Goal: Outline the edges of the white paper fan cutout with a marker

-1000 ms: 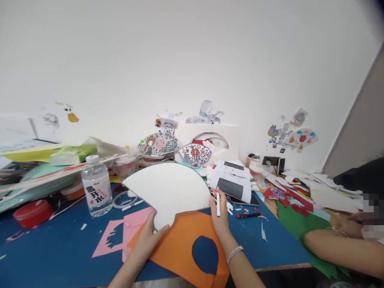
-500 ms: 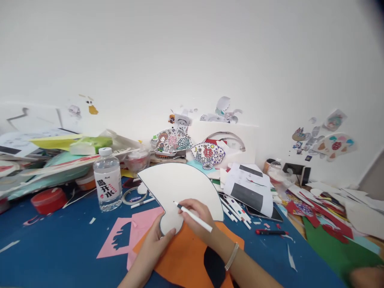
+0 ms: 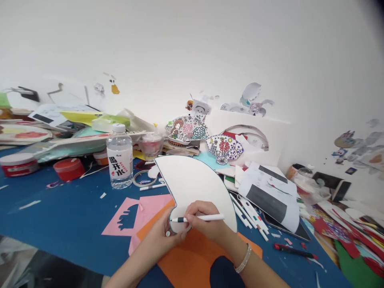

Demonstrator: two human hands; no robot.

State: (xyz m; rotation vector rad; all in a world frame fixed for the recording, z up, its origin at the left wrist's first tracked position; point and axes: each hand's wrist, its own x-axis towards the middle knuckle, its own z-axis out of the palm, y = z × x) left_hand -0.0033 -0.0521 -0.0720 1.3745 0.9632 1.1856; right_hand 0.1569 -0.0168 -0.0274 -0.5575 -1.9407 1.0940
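Observation:
A white fan-shaped card (image 3: pixel 198 180) with a dark outline tilts up in front of me. My left hand (image 3: pixel 168 232) is closed on its narrow rounded lower end. A small white round end (image 3: pixel 168 233), perhaps of a pen cap, pokes out between the left fingers. My right hand (image 3: pixel 204 220) grips a white marker (image 3: pixel 211 217) with a dark front part. Its tip is at the left edge of the card's lower end, close to my left fingers; whether it touches, I cannot tell. Orange paper (image 3: pixel 192 260) lies below both hands.
Pink cut paper (image 3: pixel 153 208) lies left of the card. A water bottle (image 3: pixel 120 158) and a tape roll (image 3: pixel 144 179) stand behind it. White markers (image 3: pixel 252 212), a printed sheet (image 3: pixel 270 192) and a red-black utility knife (image 3: pixel 295 251) are at right. Decorated fans (image 3: pixel 225 148) lean at the back.
The marker tip has moved down and left to the card's lower edge, and the marker now lies nearly level. My left hand has shifted its grip. The view has turned left.

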